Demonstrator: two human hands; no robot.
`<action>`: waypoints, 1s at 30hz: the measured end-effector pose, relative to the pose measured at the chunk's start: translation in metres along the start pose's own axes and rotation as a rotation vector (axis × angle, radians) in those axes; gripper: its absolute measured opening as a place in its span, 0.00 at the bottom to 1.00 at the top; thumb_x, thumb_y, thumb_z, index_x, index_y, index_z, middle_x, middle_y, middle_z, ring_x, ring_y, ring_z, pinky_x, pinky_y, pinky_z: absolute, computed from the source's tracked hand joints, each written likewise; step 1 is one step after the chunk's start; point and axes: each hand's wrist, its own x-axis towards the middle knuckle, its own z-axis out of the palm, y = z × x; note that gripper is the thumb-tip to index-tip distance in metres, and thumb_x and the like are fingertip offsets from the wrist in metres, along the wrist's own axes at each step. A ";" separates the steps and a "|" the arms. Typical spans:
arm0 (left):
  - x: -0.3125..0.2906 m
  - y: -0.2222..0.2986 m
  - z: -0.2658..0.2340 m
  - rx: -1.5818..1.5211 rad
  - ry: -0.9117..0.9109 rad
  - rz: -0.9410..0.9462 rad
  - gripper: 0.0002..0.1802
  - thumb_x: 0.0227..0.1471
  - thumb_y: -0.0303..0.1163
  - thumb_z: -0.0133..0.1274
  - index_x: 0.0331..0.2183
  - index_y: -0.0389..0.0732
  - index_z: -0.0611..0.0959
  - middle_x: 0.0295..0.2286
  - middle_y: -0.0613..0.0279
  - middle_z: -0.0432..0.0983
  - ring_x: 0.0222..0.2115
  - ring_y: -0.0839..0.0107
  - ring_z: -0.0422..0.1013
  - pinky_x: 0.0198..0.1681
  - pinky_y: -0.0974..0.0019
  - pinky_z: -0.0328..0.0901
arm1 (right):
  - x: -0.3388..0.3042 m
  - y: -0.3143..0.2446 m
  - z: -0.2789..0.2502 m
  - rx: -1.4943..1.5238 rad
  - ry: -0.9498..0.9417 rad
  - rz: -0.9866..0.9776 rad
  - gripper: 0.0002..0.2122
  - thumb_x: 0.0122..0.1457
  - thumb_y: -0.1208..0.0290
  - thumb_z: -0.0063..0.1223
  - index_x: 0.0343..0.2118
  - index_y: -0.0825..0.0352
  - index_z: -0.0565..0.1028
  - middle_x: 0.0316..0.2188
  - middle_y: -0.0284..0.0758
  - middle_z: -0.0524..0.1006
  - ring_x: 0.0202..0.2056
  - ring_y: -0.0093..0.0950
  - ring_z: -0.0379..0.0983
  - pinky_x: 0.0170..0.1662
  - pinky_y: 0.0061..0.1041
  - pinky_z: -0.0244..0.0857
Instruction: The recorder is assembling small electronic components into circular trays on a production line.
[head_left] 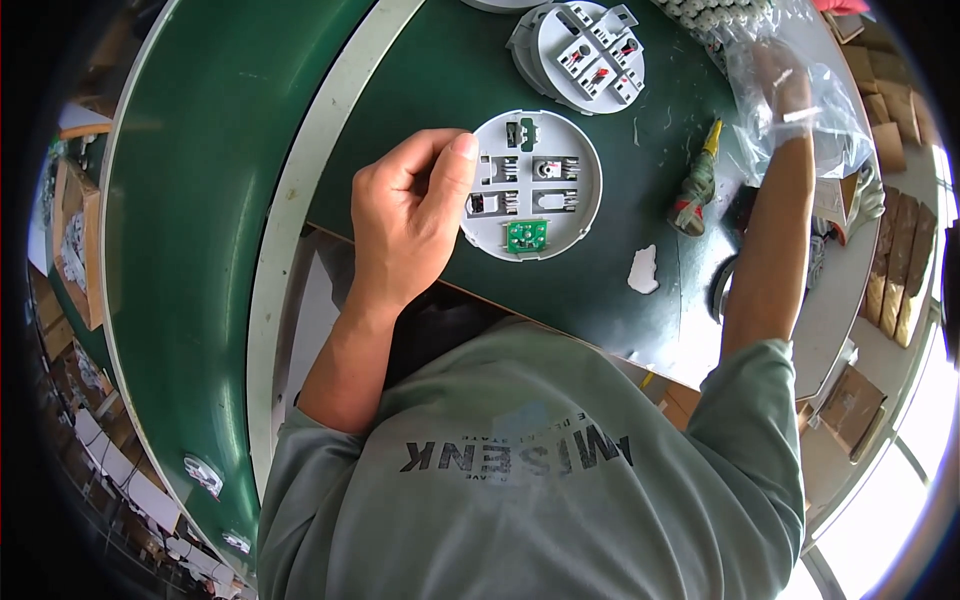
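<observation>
My left hand (412, 205) pinches the left rim of a round light-grey plastic housing (575, 225) between thumb and fingers. Metal contacts sit in its slots, and a small green circuit board (526, 236) lies near its lower edge. At the upper right, my right hand (782, 80) reaches into a clear plastic bag (848, 125). The film and glare hide its fingers, so what it grips cannot be made out. Beside that bag lies a heap of small pale parts (722, 18).
Stacked grey housings (590, 55) stand at the far side of the dark green table (420, 85). A screwdriver-like tool with a yellow tip (697, 185) lies right of the held housing, near a torn white scrap (643, 270). A green conveyor belt (215, 200) runs along the left.
</observation>
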 end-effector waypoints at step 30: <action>0.000 -0.006 -0.013 -0.031 -0.013 -0.022 0.15 0.71 0.34 0.57 0.39 0.29 0.86 0.24 0.71 0.76 0.26 0.85 0.65 0.29 0.76 0.61 | -0.080 -0.154 -0.014 0.880 0.561 0.656 0.09 0.65 0.72 0.66 0.42 0.72 0.81 0.32 0.35 0.81 0.31 0.25 0.76 0.34 0.26 0.73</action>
